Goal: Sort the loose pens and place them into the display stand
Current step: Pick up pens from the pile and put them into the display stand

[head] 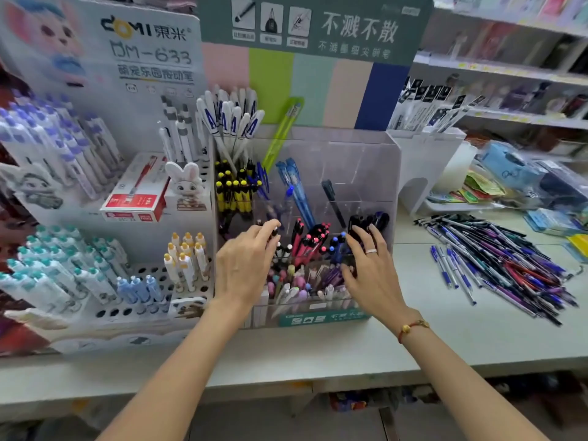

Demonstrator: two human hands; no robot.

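Observation:
The clear acrylic display stand (366,160) stands in the middle of the counter, its compartments holding yellow-and-black pens (234,192), red pens (310,240), blue-capped pens (337,246) and pastel pens (296,284). My left hand (245,268) reaches over the stand's left front compartments and its fingertips pinch the top of a black pen (274,232). My right hand (374,275) lies with spread fingers over the right front compartments, touching the blue-capped and dark pens (378,219). A large pile of loose pens (502,262) lies on the counter to the right.
A white tiered rack (95,218) of pens and a red box (136,198) stands to the left. A white holder (423,154) with packaged refills is behind right. Packets (515,173) crowd the far right. The counter edge (286,377) runs along the front.

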